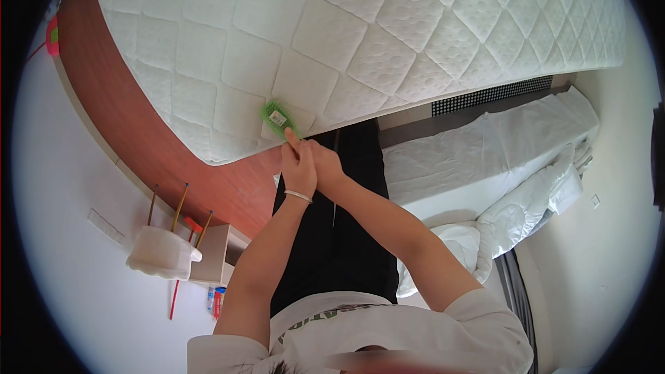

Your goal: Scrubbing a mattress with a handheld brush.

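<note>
A green brush (278, 118) with bristles around its head and a pale label rests on or just above the quilted white mattress (332, 34), close to its near edge. My left hand (296, 166), with a light bracelet at the wrist, closes around the handle, one finger stretched toward the brush head. Pressed against it from the right, my right hand (324, 163) is also closed on the handle. Most of the handle is hidden by my fingers.
At right, white bedding (485, 145) lies beside a crumpled quilt (519, 215). Reddish wood floor (228, 187) borders the mattress at left. A pale cabinet (220, 253) and a white container (161, 253) with several thin sticks stand at lower left. A grey curtain (518, 298) hangs lower right.
</note>
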Motion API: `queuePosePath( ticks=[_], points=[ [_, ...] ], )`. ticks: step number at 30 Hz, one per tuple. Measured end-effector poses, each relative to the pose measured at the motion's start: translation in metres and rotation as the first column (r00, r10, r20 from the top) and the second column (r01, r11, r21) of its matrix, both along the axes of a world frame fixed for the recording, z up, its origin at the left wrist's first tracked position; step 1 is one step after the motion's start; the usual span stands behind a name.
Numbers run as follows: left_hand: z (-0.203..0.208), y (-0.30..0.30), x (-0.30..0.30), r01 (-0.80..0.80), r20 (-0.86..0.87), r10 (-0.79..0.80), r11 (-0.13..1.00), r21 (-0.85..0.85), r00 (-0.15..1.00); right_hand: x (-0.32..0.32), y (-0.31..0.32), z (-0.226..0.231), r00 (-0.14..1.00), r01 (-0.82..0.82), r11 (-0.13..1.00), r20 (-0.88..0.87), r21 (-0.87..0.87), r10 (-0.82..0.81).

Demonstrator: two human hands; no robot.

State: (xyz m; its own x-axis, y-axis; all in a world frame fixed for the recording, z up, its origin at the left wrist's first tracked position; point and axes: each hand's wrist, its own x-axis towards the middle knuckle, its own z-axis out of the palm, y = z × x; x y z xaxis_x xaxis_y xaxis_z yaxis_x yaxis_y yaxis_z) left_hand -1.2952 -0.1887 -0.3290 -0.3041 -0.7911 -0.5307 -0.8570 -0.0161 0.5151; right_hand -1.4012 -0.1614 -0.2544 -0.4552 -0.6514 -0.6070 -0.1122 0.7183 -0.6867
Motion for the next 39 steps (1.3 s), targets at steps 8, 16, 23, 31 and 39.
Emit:
queuePosePath(
  ticks=[8, 16, 23, 31, 39],
  points=[
    [0.076, 0.003, -0.22, 0.536, -0.141, -0.534, 0.719, 0.443, 0.834, 0.006, 0.001, -0.019, 0.989, -0.084, 0.99, -0.132, -0.115, 0.069],
    [0.062, -0.059, -0.041, -0.281, -0.207, 0.386, 0.871, 0.402, 0.899, 0.023, -0.037, -0.023, 0.958, -0.274, 0.952, -0.127, -0.133, 0.258],
    [0.039, -0.029, -0.144, 0.075, -0.166, -0.016, 0.931, 0.357, 0.986, -0.048, -0.006, -0.045, 0.959, -0.199, 0.978, -0.221, -0.069, 0.179],
    [0.078, 0.018, -0.279, 0.403, -0.578, -0.374, 0.912, -0.084, 0.726, -0.15, 0.066, -0.012, 0.913, -0.094, 0.994, -0.395, 0.051, 0.107],
    [0.07, -0.02, -0.215, 0.607, -0.02, -0.634, 0.749, -0.267, 0.773, -0.268, 0.138, -0.057, 0.675, 0.609, 0.793, -0.535, 0.014, -0.508]
  ],
)
